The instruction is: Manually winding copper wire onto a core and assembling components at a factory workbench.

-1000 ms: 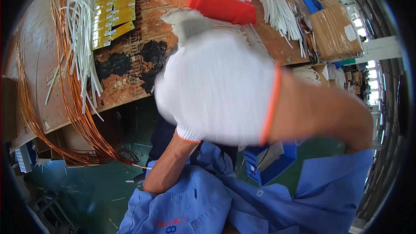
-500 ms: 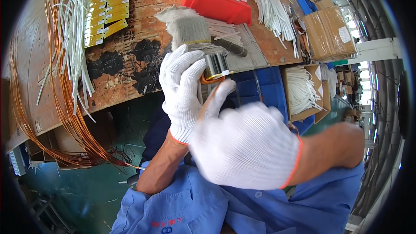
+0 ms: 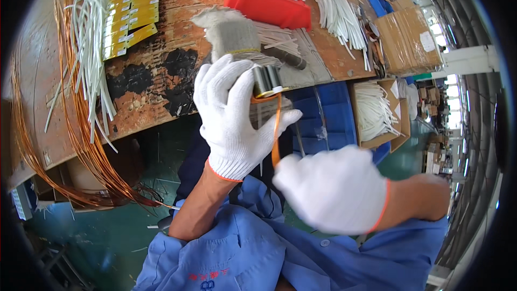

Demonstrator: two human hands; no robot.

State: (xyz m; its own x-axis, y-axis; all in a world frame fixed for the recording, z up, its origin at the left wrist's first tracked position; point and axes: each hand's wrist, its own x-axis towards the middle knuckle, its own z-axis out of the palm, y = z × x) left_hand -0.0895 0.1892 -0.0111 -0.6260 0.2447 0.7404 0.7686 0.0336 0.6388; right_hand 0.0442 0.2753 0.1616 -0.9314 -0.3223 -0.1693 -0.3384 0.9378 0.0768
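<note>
In a white knit glove, my left hand [image 3: 229, 110] grips a small ridged metal core [image 3: 266, 80] at the table's front edge, its thumb stretched out to the right. The core has dark rounded ribs, a yellowish rim at its lower end and a small white piece at its corner. From that end a flat bundle of orange copper wire [image 3: 277, 132] runs down past my left thumb. My right hand [image 3: 336, 191], gloved too and smeared by motion, is closed around the lower end of this bundle, below and right of my left hand.
Copper wires [image 3: 81, 129] and white sleeves [image 3: 89, 37] hang over the table's left edge beside yellow sheets [image 3: 141, 8]. A cloth-wrapped block [image 3: 234, 37] and a red bin [image 3: 264, 2] stand behind the core. Blue bins [image 3: 336, 116] and a carton of white tubes [image 3: 374, 110] sit right.
My right hand has moved down and right, away from my left hand, drawing the copper wire out taut. My left hand has stayed nearly in place with the core, its thumb swung lower.
</note>
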